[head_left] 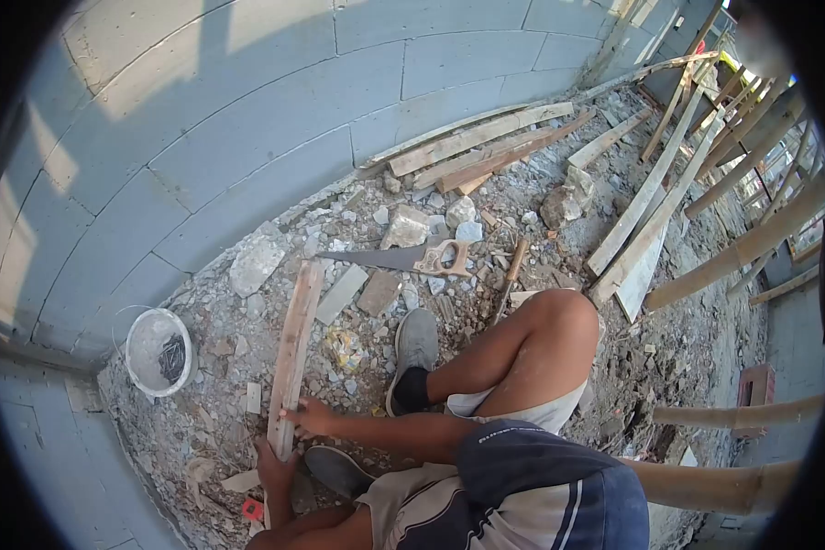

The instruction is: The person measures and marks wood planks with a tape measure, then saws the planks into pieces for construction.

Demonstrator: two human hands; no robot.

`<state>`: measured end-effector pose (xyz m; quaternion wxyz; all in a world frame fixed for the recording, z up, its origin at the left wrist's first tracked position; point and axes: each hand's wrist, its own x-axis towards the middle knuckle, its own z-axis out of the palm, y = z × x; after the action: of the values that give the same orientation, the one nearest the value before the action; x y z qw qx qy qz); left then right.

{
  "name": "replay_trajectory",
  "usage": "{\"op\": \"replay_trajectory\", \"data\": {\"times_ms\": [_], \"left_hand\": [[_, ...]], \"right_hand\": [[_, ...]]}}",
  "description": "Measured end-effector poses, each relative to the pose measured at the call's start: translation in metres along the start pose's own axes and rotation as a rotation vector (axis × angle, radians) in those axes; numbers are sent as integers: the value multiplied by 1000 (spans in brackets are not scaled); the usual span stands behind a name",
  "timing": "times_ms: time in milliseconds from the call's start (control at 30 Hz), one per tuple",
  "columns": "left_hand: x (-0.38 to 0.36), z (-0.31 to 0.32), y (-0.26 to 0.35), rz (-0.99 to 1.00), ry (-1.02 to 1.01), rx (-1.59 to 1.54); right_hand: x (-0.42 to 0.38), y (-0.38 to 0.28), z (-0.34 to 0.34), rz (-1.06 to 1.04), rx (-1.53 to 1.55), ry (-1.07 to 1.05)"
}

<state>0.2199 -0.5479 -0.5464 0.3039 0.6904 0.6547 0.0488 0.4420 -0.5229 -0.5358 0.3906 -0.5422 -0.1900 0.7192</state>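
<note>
A short wooden plank (295, 344) lies over the rubble in front of me, its near end raised between my hands. My right hand (312, 417) grips the plank's edge a little above that end. Lower down, my left hand (275, 463) is wrapped round the end, with its fingers partly hidden. Beyond the plank's far end rests a handsaw (394, 259) with a wooden handle, flat on the stones. A tool with a wooden handle (515, 266) is beside my raised knee, its head hidden. Near my left forearm sits a red tape measure (252, 509).
A white bucket (134, 359) holding dark thin pieces, perhaps nails, stands at left near the block wall (247, 119). Several boards (486, 142) lie along the wall. Long planks (655, 215) and bamboo poles (752, 247) slant at right. Broken stones (257, 264) cover the ground.
</note>
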Motion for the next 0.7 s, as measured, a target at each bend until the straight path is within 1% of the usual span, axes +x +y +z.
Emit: {"op": "replay_trajectory", "data": {"times_ms": [67, 100, 133, 167, 233, 267, 300, 333, 367, 400, 433, 500, 533, 600, 633, 667, 700], "left_hand": [[-13, 8, -14, 11, 30, 36], [-16, 12, -18, 15, 63, 72], [-20, 16, -23, 22, 55, 68], [-26, 19, -29, 21, 89, 121], [-39, 25, -44, -8, 123, 175], [-43, 32, -54, 20, 170, 213], [-46, 35, -61, 53, 218, 255], [-48, 35, -59, 39, 223, 259], [-49, 37, -54, 25, 223, 198], [-50, 37, -47, 14, 224, 138], [-53, 35, -42, 9, 227, 144], [-52, 26, -30, -32, 148, 133], [-53, 25, -29, -10, 139, 141], [-50, 31, -42, 85, 174, 94], [-41, 35, -50, 126, 146, 96], [-36, 40, -61, 67, 100, -54], [-35, 45, -74, -9, 60, -200]], "right_hand": [[17, 6, -31, 183, -363, -231], [27, 7, -49, 180, -360, -218], [36, 6, -69, 16, -616, -169], [39, 3, -85, -147, -871, -126], [38, -26, -118, -205, -826, 30], [43, -42, -133, -261, -837, 141], [50, -62, -150, -380, -829, 256], [63, -78, -169, -442, -853, 405], [64, -105, -188, -480, -795, 462], [80, -118, -208, -567, -717, 621], [94, -139, -231, -449, -629, 695], [121, -166, -277, -434, -393, 775], [120, -179, -284, -434, -378, 796], [94, -210, -304, -337, -821, 836], [84, -219, -319, -320, -803, 882], [79, -226, -331, -227, -1133, 745], [77, -234, -339, -124, -1451, 563]]}}
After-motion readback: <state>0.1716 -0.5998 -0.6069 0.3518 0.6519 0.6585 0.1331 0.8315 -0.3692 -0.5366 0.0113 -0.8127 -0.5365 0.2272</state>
